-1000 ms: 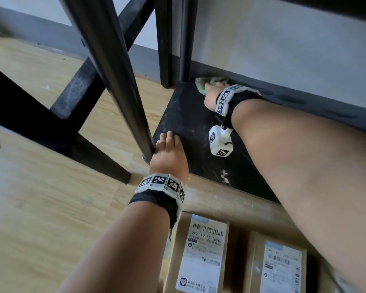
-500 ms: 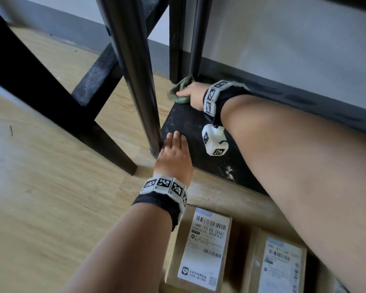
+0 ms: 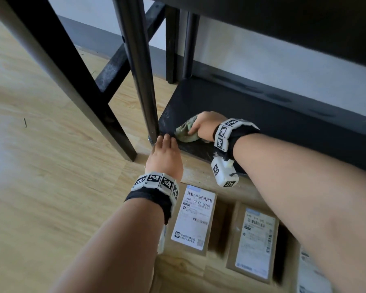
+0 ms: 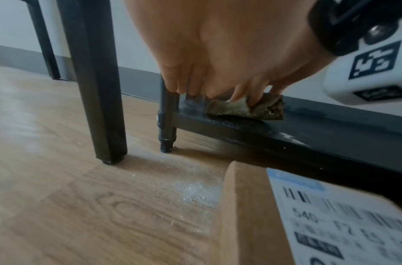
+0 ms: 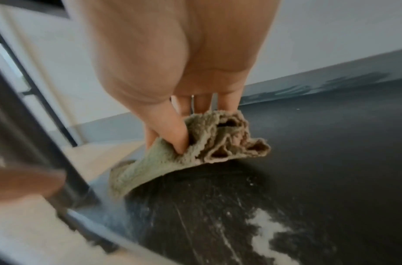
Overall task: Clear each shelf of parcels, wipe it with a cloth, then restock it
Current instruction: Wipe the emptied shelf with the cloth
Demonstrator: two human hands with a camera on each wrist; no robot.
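Observation:
My right hand [image 3: 202, 125] grips a crumpled green cloth [image 3: 185, 133] and presses it onto the black bottom shelf [image 3: 273, 123] near its front left corner. In the right wrist view the thumb [image 5: 172, 134] and fingers pinch the cloth [image 5: 209, 143] above dusty white streaks on the shelf [image 5: 331, 152]. My left hand [image 3: 164, 152] lies with straight fingers on that shelf corner, against the round black post [image 3: 144, 92]. In the left wrist view its fingertips [image 4: 179, 86] touch the post just left of the cloth [image 4: 247, 107]. Brown labelled parcels [image 3: 193, 218] [image 3: 254, 240] lie on the floor below my arms.
A second black frame with a slanted leg [image 3: 76, 81] and a cross brace stands left of the shelf on the wooden floor [image 3: 40, 187]. An upper shelf board [image 3: 283, 22] hangs overhead. A third parcel [image 3: 311, 271] shows at the bottom right. Dust lies on the floor [image 4: 190, 190].
My right hand has dragged the cloth from the back left corner of the shelf forward to the front left corner, close to my left hand. The left hand has stayed at the post.

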